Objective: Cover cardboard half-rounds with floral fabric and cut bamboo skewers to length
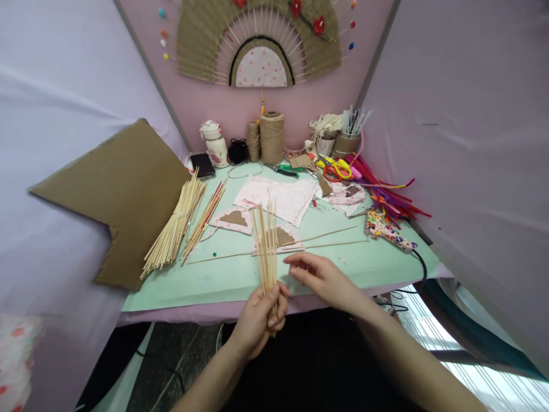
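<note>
My left hand [263,315] is wrapped round the lower end of a small bunch of thin wooden sticks [266,246], which stand upright and fan out slightly at the top. To the right of the sticks, my right hand [319,277] hovers with its fingers loosely curved and apart, touching nothing that I can see. Behind the bunch lie two fabric pieces with brown cardboard on them, one at the left [234,220] and one partly hidden by the sticks [283,237]. Single long sticks [334,245] rest across the table.
A tied bundle of sticks [174,223] and a cardboard sheet [124,194] are at the left. Patterned fabric [278,194] lies mid-table. Twine spools [272,137], scissors [338,168] and pipe cleaners [392,197] sit behind. A corded glue gun [390,232] lies at the right.
</note>
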A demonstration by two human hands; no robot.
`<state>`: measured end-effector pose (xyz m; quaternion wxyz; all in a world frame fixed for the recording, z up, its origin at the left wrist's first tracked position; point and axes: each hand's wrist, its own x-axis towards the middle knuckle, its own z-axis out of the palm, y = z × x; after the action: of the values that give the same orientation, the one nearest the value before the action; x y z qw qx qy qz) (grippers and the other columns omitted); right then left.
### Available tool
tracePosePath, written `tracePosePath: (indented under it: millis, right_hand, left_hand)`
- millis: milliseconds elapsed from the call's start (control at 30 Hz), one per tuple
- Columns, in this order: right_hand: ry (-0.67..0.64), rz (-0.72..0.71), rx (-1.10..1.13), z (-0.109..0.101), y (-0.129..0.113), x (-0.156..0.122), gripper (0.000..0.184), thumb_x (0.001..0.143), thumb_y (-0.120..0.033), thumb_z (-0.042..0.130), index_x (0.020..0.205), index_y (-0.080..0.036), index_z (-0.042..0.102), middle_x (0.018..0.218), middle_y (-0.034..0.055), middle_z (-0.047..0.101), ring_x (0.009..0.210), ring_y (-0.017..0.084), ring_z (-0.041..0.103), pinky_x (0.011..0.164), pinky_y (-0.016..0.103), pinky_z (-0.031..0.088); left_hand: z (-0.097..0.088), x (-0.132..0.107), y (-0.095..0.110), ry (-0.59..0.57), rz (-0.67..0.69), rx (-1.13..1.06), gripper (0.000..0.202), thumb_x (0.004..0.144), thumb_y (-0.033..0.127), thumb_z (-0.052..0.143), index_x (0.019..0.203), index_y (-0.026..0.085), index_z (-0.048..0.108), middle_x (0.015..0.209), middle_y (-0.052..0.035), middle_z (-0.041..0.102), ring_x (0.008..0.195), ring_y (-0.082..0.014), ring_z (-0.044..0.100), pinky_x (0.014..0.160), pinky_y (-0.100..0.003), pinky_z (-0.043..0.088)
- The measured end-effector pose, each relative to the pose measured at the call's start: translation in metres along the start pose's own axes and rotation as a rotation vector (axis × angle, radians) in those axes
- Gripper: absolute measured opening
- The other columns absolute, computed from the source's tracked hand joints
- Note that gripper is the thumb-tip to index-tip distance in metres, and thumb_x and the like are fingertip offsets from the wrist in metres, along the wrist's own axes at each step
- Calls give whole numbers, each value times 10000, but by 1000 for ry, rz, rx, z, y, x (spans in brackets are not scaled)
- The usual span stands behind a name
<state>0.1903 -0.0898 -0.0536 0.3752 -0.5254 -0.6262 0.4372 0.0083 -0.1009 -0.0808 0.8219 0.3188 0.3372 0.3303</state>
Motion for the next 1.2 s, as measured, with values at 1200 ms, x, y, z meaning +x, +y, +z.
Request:
tracePosePath:
  millis: [1200]
  right_hand:
    - [-170, -19, -1340, -62, 23, 44, 191, 851, -42, 453, 868, -179, 584, 886, 112, 632, 870, 252, 546, 531, 287, 365]
  left_hand:
    - [-52, 13, 63, 530, 140, 174, 569, 757, 268, 650, 1280, 170, 446, 852, -95, 682, 379, 11, 223, 363, -135, 155]
